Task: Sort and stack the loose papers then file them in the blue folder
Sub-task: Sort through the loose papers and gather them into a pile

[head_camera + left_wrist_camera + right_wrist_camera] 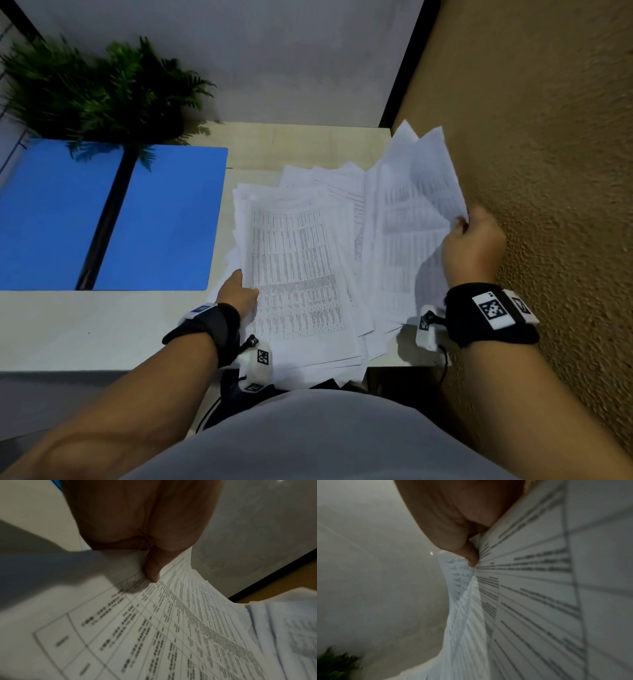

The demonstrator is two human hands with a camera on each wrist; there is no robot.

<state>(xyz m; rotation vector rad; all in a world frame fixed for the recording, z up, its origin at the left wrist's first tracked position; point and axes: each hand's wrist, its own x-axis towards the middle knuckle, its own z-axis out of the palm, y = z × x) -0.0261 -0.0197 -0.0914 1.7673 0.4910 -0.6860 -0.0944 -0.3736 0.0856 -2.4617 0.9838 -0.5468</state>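
Gathering is barely begun: your left hand (239, 294) pinches the fanned loose papers (301, 274) on the desk (85, 329), your right hand (474, 245) grips raised sheets (411, 219). Squaring and filing remain; the blue folder (164, 219) lies open alongside, unfilled.

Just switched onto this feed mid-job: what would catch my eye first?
A messy spread of printed papers covers the desk's right side, with the left hand holding its near-left edge. The right hand lifts several sheets up by the tan wall. An open blue folder lies at the left, under a fern.
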